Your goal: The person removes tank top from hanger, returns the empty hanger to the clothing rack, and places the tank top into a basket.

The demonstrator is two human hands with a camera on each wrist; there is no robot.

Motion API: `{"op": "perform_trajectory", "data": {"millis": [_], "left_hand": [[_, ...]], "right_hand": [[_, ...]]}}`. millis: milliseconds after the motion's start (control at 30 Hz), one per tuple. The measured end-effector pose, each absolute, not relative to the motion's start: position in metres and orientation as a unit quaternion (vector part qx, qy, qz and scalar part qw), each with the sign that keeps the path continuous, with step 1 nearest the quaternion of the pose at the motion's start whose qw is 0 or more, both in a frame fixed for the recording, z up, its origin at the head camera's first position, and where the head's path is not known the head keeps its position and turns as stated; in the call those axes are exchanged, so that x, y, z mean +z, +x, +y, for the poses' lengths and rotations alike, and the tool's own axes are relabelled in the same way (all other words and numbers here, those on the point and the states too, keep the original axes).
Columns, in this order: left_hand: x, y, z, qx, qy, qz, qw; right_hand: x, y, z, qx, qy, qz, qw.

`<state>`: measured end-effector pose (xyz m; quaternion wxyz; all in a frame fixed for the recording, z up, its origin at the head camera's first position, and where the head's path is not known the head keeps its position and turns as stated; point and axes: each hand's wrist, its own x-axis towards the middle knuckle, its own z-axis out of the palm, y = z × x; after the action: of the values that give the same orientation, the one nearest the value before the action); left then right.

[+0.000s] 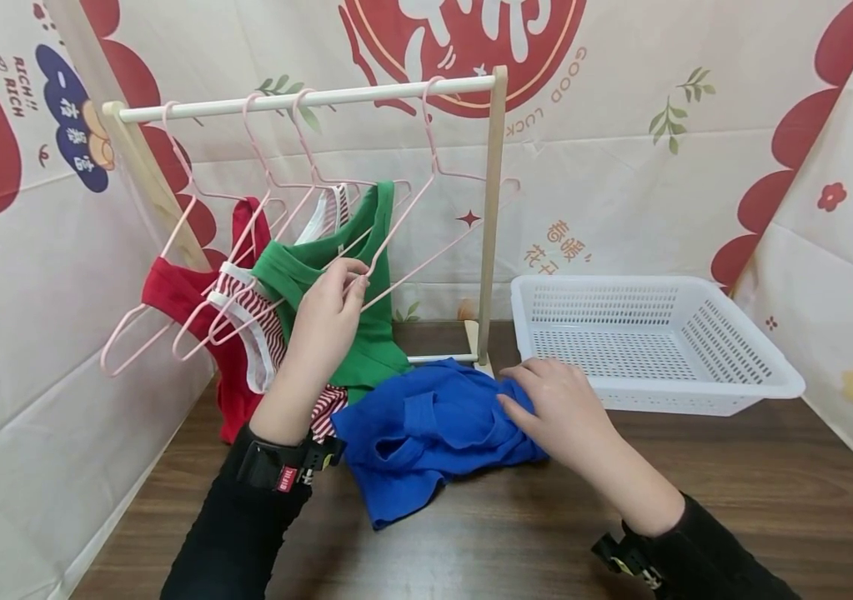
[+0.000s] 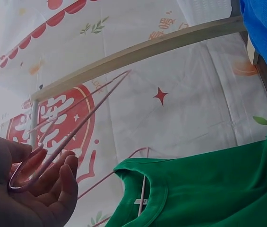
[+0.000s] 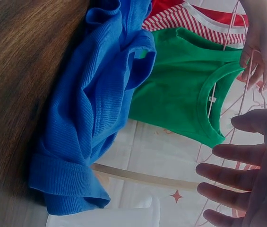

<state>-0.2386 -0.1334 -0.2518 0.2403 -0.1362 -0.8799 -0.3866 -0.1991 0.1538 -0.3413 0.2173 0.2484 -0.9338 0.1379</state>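
Note:
My left hand point(image 1: 328, 304) grips one end of a bare pink clothes hanger point(image 2: 72, 135), its hook over the rack's rod. In the left wrist view that end lies between thumb and curled fingers. Beside it a green sleeveless top point(image 1: 369, 329) hangs on another hanger. A blue ribbed garment point(image 1: 434, 425) lies crumpled on the table in front of the rack. At its right side is my right hand point(image 1: 564, 408), fingers spread and loosely bent. The right wrist view shows those fingers point(image 3: 232, 175) apart, with nothing between them.
A white-rod rack with wooden posts point(image 1: 496, 208) stands on the wooden table point(image 1: 516, 533). Left of the green top hang a red-and-white striped garment point(image 1: 268, 325) and a red one point(image 1: 234, 367). A white plastic basket point(image 1: 696, 396) sits at the right. Printed cloth walls surround the table.

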Motion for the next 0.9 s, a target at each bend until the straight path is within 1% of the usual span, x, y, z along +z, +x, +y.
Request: {"op": "perform_trajectory", "data": {"millis": [100,200,433,600,700,767,900], "left_hand": [[-0.253,-0.236,-0.134,-0.367,-0.139,-0.882,0.259],[-0.254,-0.231,-0.134,-0.349,-0.142,-0.879,0.292],[-0.258,-0.220,-0.140,-0.315,-0.135,-0.839,0.423],[-0.261,-0.211,-0.143,-0.303,-0.143,-0.807,0.487],[-0.264,-0.205,-0.143,-0.287,-0.160,-0.796,0.508],[-0.266,-0.202,-0.141,-0.268,-0.185,-0.797,0.509],[-0.274,-0.197,-0.137,-0.243,-0.240,-0.812,0.473]], "right_hand": [[-0.340,-0.199,0.152,0.138,0.247,-0.936,0.211],[-0.340,-0.199,0.151,0.136,0.249,-0.935,0.210],[-0.344,-0.199,0.145,0.130,0.266,-0.931,0.214],[-0.351,-0.198,0.138,0.124,0.275,-0.930,0.210],[-0.354,-0.198,0.134,0.121,0.281,-0.928,0.211],[-0.356,-0.198,0.131,0.118,0.284,-0.929,0.206],[-0.362,-0.199,0.124,0.117,0.286,-0.933,0.183]]}}
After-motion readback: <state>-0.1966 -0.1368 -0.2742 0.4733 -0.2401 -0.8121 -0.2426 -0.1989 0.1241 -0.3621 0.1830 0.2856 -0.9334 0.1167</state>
